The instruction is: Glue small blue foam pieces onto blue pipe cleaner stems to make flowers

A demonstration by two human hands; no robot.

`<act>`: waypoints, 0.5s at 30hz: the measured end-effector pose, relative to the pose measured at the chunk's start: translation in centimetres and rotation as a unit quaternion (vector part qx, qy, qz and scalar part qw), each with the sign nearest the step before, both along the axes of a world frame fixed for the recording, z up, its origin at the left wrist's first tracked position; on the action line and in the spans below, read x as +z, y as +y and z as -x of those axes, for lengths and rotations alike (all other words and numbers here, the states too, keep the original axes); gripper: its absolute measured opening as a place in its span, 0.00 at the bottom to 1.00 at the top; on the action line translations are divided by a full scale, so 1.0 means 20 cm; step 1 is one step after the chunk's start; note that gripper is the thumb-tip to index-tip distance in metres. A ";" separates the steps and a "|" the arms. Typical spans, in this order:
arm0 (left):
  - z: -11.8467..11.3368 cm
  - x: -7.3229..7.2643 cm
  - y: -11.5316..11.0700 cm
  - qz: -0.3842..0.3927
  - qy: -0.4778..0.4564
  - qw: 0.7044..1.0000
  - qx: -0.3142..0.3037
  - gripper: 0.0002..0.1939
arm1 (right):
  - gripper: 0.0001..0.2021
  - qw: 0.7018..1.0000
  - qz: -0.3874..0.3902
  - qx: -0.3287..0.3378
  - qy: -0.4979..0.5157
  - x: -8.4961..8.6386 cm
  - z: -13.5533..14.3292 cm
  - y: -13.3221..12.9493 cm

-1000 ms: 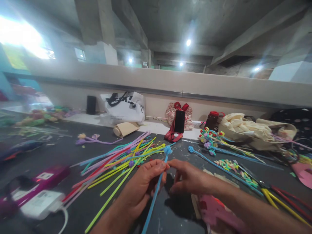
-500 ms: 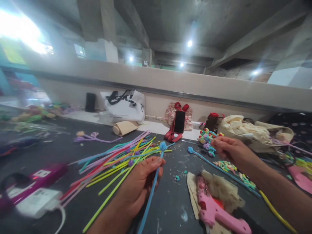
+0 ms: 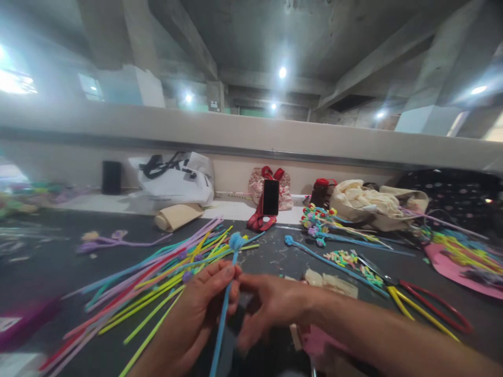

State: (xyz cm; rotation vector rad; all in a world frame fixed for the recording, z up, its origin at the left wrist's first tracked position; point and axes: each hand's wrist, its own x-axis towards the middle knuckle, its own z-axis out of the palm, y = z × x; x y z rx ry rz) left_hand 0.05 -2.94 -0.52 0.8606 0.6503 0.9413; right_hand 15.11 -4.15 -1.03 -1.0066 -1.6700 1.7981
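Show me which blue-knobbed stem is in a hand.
The blue stem in the left hand; the other blue-knobbed one lies on the dark table.

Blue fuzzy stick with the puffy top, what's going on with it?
The left hand is pinching the blue fuzzy stick just below its puffy top. The right hand is right beside it, but I can't tell if it is holding anything. Another blue stick lies to the right on the dark table, and a colorful pile of sticks lies to the left.
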 end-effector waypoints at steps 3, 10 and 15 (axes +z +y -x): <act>0.01 0.00 0.01 0.027 -0.019 0.999 0.002 0.08 | 0.10 0.999 0.043 -0.016 0.022 -0.03 0.03 0.01; 0.02 0.00 0.02 0.087 0.010 0.996 0.014 0.07 | 0.09 0.966 -0.059 -0.249 0.042 0.25 -0.42 -0.16; -0.02 0.02 0.01 0.082 0.072 0.994 0.030 0.04 | 0.11 0.894 -0.088 -0.439 0.027 0.33 -0.81 -0.37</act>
